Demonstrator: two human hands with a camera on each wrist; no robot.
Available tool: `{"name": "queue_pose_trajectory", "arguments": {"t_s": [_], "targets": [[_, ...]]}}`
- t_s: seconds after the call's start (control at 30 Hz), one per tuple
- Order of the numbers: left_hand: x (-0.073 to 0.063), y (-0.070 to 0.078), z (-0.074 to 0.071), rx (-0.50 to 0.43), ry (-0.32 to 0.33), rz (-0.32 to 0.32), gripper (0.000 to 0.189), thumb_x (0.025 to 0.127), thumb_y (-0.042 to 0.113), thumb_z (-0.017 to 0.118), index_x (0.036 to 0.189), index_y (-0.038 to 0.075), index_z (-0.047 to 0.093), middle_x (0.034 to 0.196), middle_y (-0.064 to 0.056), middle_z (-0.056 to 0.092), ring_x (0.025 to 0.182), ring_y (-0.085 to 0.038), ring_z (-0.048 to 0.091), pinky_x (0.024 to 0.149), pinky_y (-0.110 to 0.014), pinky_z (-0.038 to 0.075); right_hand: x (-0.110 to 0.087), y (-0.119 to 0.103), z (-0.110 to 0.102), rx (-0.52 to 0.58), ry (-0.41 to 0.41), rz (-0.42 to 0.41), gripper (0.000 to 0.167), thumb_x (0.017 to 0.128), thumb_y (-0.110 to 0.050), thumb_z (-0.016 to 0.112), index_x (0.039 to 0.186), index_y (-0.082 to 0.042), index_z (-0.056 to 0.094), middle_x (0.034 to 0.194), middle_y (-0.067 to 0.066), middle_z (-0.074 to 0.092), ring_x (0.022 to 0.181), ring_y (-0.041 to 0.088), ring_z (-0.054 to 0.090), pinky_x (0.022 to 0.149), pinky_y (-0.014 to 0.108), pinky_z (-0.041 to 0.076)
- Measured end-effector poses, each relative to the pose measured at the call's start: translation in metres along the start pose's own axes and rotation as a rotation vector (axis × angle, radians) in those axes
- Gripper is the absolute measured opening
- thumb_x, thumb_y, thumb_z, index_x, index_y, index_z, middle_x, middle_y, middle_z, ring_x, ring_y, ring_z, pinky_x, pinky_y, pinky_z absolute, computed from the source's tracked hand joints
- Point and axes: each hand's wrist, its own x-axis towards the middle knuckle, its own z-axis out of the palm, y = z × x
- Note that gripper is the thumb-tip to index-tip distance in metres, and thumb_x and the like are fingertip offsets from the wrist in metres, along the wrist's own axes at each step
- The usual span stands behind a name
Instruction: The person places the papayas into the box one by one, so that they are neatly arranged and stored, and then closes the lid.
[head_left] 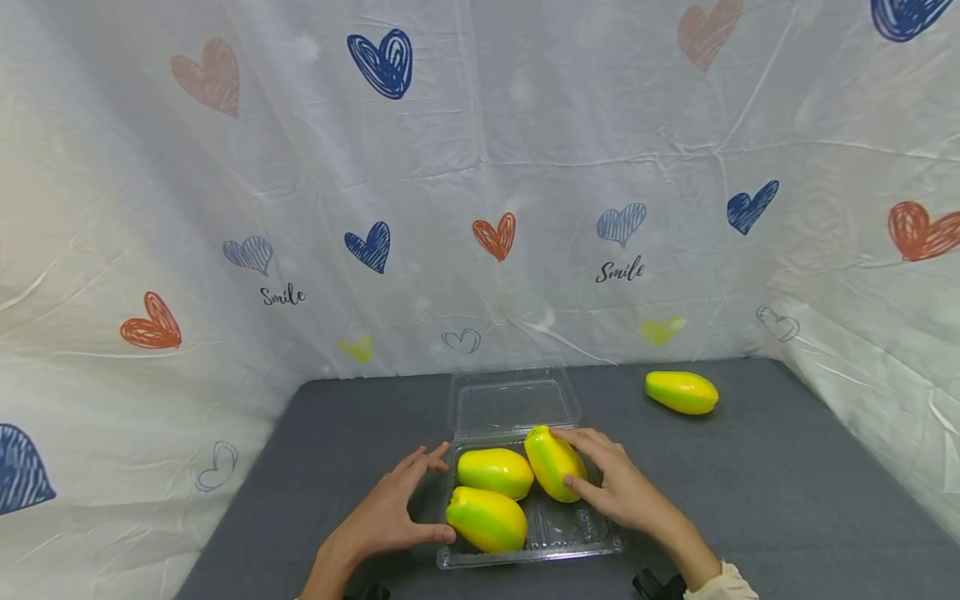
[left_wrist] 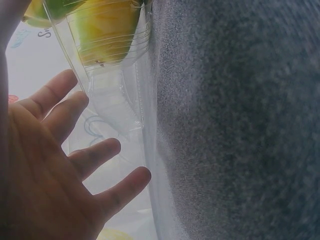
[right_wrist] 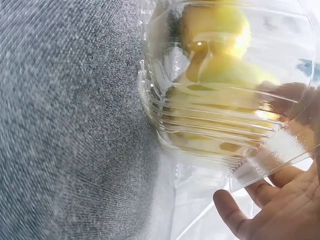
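In the head view a clear plastic clamshell box (head_left: pixel 555 554) lies with its lid (head_left: pixel 513 400) folded back. Two yellow-green papayas, a rear one (head_left: pixel 495 472) and a front one (head_left: pixel 487 520), lie in its left half. A third papaya (head_left: pixel 553 465) sits tilted at the right of them, and my right hand (head_left: pixel 618 483) grips it between thumb and fingers. My left hand (head_left: pixel 393 508) is at the box's left side, fingers spread, its thumb tip by the front papaya. The left wrist view shows those spread fingers (left_wrist: pixel 95 155) beside the clear wall, holding nothing.
Another papaya (head_left: pixel 681 392) lies at the back right of the dark grey tablecloth (head_left: pixel 750 492). Behind the table hangs a pale curtain (head_left: pixel 427 192) printed with hearts.
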Motion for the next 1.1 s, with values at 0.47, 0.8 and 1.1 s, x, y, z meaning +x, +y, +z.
{"name": "queue_pose_trajectory", "arguments": {"t_s": [0.47, 0.8, 1.1], "targets": [[0.0001, 0.0001, 0.0008, 0.011, 0.005, -0.003, 0.071, 0.077, 0.064, 0.080, 0.135, 0.033, 0.053, 0.169, 0.005, 0.028, 0.157, -0.042, 0.020, 0.107, -0.084, 0.023, -0.0007, 0.0011, 0.0002, 0.009, 0.001, -0.016, 0.065, 0.089, -0.016, 0.079, 0.149, -0.022, 0.052, 0.139, 0.000, 0.062, 0.128, 0.029, 0.056, 0.098, 0.072, 0.040], [0.0004, 0.0007, 0.0005, 0.002, 0.002, -0.009, 0.071, 0.077, 0.063, 0.081, 0.135, 0.035, 0.052, 0.169, 0.006, 0.028, 0.157, -0.042, 0.020, 0.106, -0.084, 0.025, -0.0004, -0.0015, -0.0016, 0.029, 0.020, -0.013, 0.058, 0.094, -0.020, 0.075, 0.148, -0.019, 0.053, 0.139, 0.002, 0.062, 0.127, 0.031, 0.058, 0.098, 0.070, 0.042], [-0.0003, -0.0007, 0.0012, -0.001, 0.007, -0.009, 0.070, 0.077, 0.062, 0.081, 0.135, 0.035, 0.052, 0.169, 0.006, 0.027, 0.157, -0.041, 0.020, 0.106, -0.083, 0.027, 0.0016, 0.0009, -0.0045, 0.056, 0.062, -0.005, 0.057, 0.093, -0.015, 0.075, 0.147, -0.018, 0.055, 0.138, 0.005, 0.061, 0.120, 0.031, 0.061, 0.095, 0.057, 0.053]]}}
